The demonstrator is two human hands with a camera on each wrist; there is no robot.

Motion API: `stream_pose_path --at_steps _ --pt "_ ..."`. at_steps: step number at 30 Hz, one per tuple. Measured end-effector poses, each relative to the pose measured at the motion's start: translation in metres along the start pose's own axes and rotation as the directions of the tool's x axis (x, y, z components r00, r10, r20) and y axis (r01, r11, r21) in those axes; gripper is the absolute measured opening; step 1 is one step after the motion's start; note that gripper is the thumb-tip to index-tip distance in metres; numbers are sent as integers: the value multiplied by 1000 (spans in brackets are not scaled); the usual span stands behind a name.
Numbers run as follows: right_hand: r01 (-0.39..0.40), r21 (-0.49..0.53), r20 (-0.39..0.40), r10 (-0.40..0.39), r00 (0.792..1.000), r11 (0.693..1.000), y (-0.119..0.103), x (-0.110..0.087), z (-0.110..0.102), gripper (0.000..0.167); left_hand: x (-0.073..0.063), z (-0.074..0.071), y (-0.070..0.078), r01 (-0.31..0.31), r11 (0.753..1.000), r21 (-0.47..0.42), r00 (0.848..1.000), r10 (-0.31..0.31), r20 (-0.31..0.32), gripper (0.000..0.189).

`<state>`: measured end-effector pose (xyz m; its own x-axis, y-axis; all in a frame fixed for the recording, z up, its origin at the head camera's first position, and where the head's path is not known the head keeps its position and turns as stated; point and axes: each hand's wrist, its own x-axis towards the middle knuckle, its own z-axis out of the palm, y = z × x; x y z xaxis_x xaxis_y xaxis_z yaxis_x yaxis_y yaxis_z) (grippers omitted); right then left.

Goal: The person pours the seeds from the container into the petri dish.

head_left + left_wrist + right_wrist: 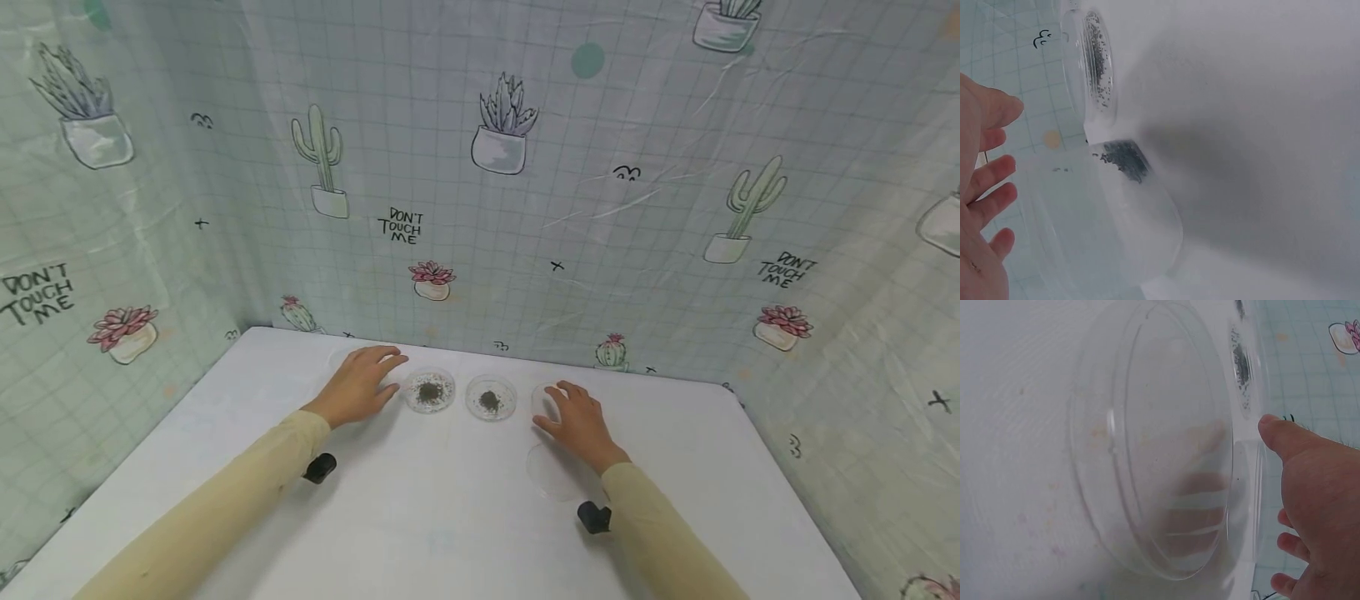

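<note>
My left hand point(360, 387) is held with its fingers apart beside a clear petri dish point(430, 407) of dark grains. Its thumb tip comes close to that dish's rim in the head view. To the right lies another petri dish point(491, 412) with a dark heap in its middle. My right hand point(581, 421), fingers spread, overlaps a clear round dish point(542, 402), partly hiding it. In the left wrist view, a see-through container point(1141, 231) with dark grains stands near the left hand point(982, 194). A large clear round dish or lid point(1160, 444) fills the right wrist view.
Another faint clear disc point(553, 473) lies nearer on the white table point(450, 533). A patterned sheet point(450, 167) with cactus drawings closes off the back and sides. Black wrist devices point(320, 468) show by both sleeves.
</note>
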<state>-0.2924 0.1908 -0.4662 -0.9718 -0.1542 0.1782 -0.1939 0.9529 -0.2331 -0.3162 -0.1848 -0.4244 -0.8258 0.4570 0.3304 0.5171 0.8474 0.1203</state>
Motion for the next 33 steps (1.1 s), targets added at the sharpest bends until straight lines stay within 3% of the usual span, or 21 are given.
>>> stream_pose_path --at_steps 33 --pt "-58 -3 16 58 998 998 16 -11 -4 71 -15 3 -31 163 982 -96 987 -163 5 65"
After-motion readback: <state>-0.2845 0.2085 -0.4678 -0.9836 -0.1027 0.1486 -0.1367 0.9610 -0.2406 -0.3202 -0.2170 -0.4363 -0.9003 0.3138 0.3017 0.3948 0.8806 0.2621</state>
